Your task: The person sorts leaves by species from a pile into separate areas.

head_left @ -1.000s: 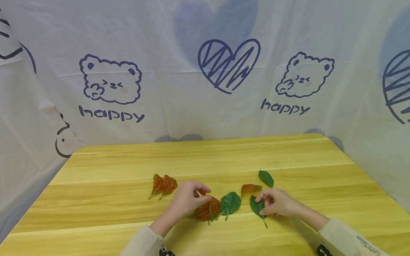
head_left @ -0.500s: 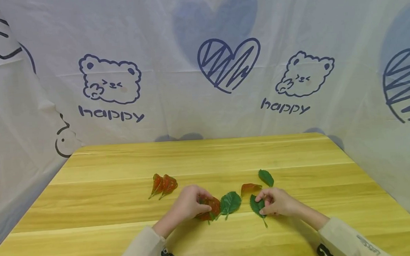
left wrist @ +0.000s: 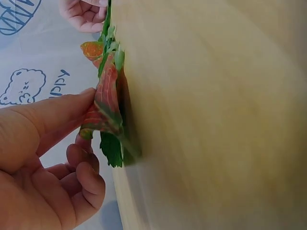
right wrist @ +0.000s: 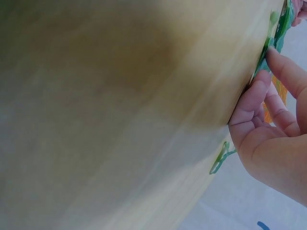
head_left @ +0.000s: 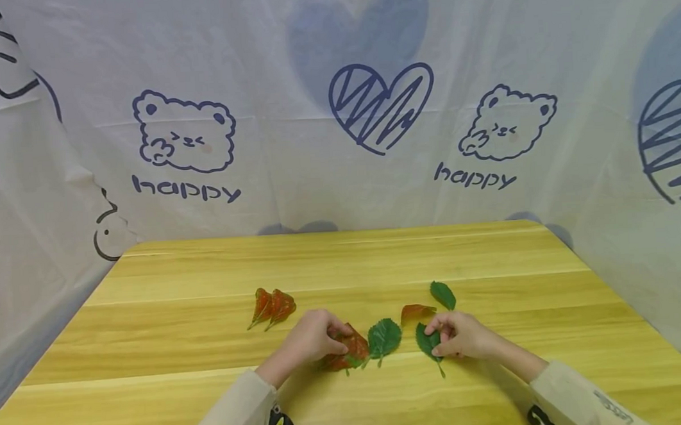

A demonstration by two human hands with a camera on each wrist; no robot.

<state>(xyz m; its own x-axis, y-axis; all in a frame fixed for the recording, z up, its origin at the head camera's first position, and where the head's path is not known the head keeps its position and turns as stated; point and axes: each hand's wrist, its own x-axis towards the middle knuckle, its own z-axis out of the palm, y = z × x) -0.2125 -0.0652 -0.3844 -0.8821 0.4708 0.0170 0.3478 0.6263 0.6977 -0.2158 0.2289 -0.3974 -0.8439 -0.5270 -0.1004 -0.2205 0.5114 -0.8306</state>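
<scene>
My left hand (head_left: 315, 336) pinches a red leaf (left wrist: 106, 98) between thumb and fingers, just over the table. Other red and green leaf parts lie beneath it, partly hidden by the hand. To its right, a rounded green leaf (head_left: 384, 337) with a toothed edge lies flat, stem toward me. My right hand (head_left: 465, 337) holds the right edge of another green leaf (head_left: 425, 341), thumb and fingertips on it and the stem pointing toward me. Behind that leaf is a curled orange-red leaf (head_left: 416, 312).
Two red leaves (head_left: 282, 305) overlap on the wooden table (head_left: 154, 402), behind and left of my left hand. One more green leaf (head_left: 443, 295) lies behind my right hand. A white cloth (head_left: 293, 189) with blue drawings hangs beyond the table.
My left hand has come down onto the red leaves and pinched one, which has shifted and tilted slightly. My right hand has stayed in place on the green leaf.
</scene>
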